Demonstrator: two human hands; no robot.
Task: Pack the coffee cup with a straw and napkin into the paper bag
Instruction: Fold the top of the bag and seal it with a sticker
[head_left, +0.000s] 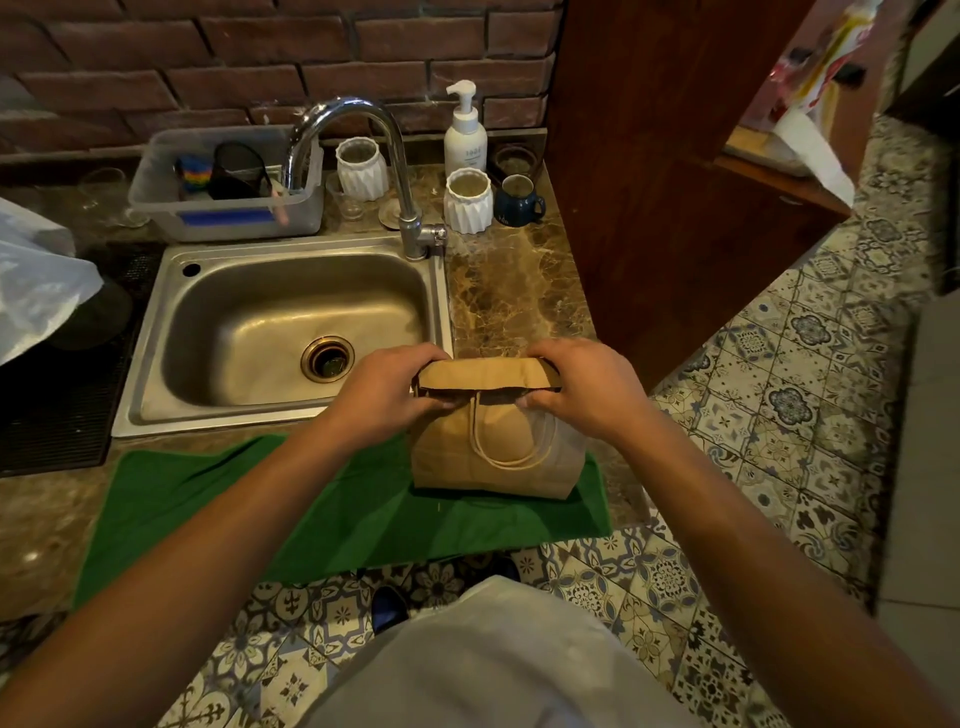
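At centre frame the paper bag (498, 457) stood on the green cloth (322, 504), its top flap folded over and pinched at either end by the left hand (387, 392) and right hand (587, 387); an even, firm crease would probably close it best.

You have very little to read here. The white plastic pump bottle (465, 136) standing at the back edge of the marble counter, behind the faucet, carries a small faint print on its front that looks like digits, perhaps "1004", but it is too small to be sure. The dark blue ceramic mug (516, 201) beside it bears a tiny pale mark you cannot make out. Nothing else shows legible lettering.
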